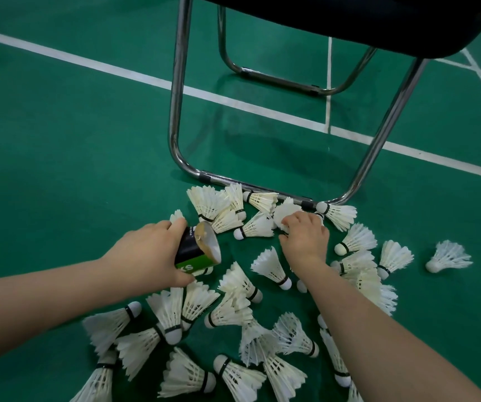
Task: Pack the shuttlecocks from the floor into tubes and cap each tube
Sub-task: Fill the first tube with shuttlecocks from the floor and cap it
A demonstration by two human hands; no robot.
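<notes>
My left hand (149, 250) grips a black and green cardboard tube (195, 250), tilted so its open mouth faces right. My right hand (304, 236) reaches into the pile by the chair's foot bar, its fingers curled around a white shuttlecock (285, 211). Several white feather shuttlecocks (233, 285) lie scattered on the green floor around and under both forearms. One shuttlecock (448, 256) lies apart at the right. No cap is visible.
A chair with chrome tube legs (177, 111) and a dark seat (349, 18) stands just beyond the pile; its front foot bar (262, 188) touches the far shuttlecocks. White court lines (88, 63) cross the green floor (59, 140).
</notes>
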